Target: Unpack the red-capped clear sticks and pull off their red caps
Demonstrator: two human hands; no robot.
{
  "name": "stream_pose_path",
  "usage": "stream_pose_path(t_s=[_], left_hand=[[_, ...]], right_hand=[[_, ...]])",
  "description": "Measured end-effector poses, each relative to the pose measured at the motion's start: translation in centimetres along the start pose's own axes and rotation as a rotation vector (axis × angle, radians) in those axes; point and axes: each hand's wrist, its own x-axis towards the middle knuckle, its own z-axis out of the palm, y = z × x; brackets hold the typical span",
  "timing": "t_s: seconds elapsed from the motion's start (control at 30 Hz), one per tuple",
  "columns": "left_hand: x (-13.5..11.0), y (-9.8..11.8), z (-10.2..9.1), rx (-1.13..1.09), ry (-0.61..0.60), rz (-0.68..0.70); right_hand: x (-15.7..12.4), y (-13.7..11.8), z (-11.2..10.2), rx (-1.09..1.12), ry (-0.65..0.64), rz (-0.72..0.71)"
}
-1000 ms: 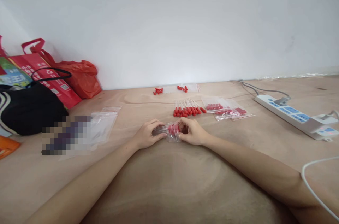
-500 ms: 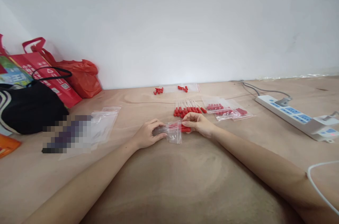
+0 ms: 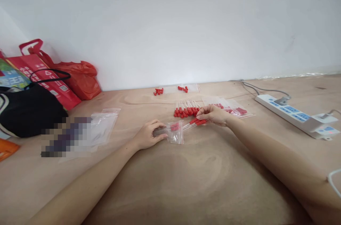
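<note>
Left hand (image 3: pixel 151 134) gripping clear plastic zip bag (image 3: pixel 177 137) over grained wooden tabletop (image 3: pixel 170 186), right hand (image 3: pixel 213 115) pinching slender red-ended sticks (image 3: pixel 197 122) at bag's edge, filled bags (image 3: pixel 241 111) partly hidden behind, oblong power strip (image 3: pixel 282 109) rightward

The wall (image 3: pixel 181 29) is softly bright, the near tabletop (image 3: pixel 186 189) dimmer, 1 patch (image 3: pixel 66 138) pixelated.

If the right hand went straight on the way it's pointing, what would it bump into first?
Probably the row of red-tipped sticks, which looks just past the fingertips of the right hand. Its height is hard to judge, so it might pass over them.
</note>
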Motion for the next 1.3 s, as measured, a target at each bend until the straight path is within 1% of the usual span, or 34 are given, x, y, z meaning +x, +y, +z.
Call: stream_pose_path(t_s=[0.13,0.23,0.33,0.43,0.53,0.67,0.73,0.8,0.93,1.03,1.1,1.13,1.2,1.23,1.3], left_hand=[[0.7,0.5,-0.1,-0.017,0.047,0.001],[2.1,2.1,0.3,-0.033,0.072,0.048],[3.8,4.0,1.3,-0.040,0.004,0.109],[4.7,5.1,2.3,-0.034,-0.058,0.143],[4.6,5.1,2.9,-0.069,-0.029,0.151],[3.7,4.3,2.8,-0.121,0.034,0.140],[3.3,3.9,2.7,-0.129,0.042,0.128],[3.1,3.7,2.6,-0.142,0.045,0.112],[2.9,3.6,2.5,-0.209,0.055,0.080],[3.0,3.4,2.7,-0.255,0.091,0.027],[3.2,3.1,2.7,-0.314,0.152,-0.055],[3.4,2.8,2.8,-0.379,0.193,-0.137],[4.0,2.0,2.6,-0.555,0.280,-0.350],[4.4,1.5,2.5,-0.641,0.311,-0.449],[5.3,0.5,2.1,-0.775,0.330,-0.581]], right_hand=[[-0.1,0.9,0.4,-0.041,0.027,0.001],[-0.3,1.1,0.5,-0.064,0.035,0.013],[-0.6,1.0,0.7,-0.086,0.039,0.018],[-0.9,1.0,0.9,-0.126,-0.023,-0.006],[-0.9,1.0,1.2,-0.208,-0.110,-0.007],[-0.8,1.0,1.4,-0.404,-0.136,-0.036],[-0.8,0.7,1.0,-0.478,-0.142,-0.052],[-1.0,0.2,0.1,-0.490,-0.150,-0.052],[-1.5,-1.2,-3.2,-0.442,-0.140,-0.028],[-2.0,-2.3,-5.2,-0.369,-0.054,-0.080],[-1.8,-2.9,-5.2,-0.283,0.060,-0.161],[-1.5,-3.1,-4.7,-0.241,0.136,-0.209],[-0.4,-3.3,-2.7,-0.208,0.315,-0.293],[0.4,-3.3,-1.3,-0.242,0.395,-0.349],[2.2,-3.3,1.8,-0.388,0.477,-0.504]])
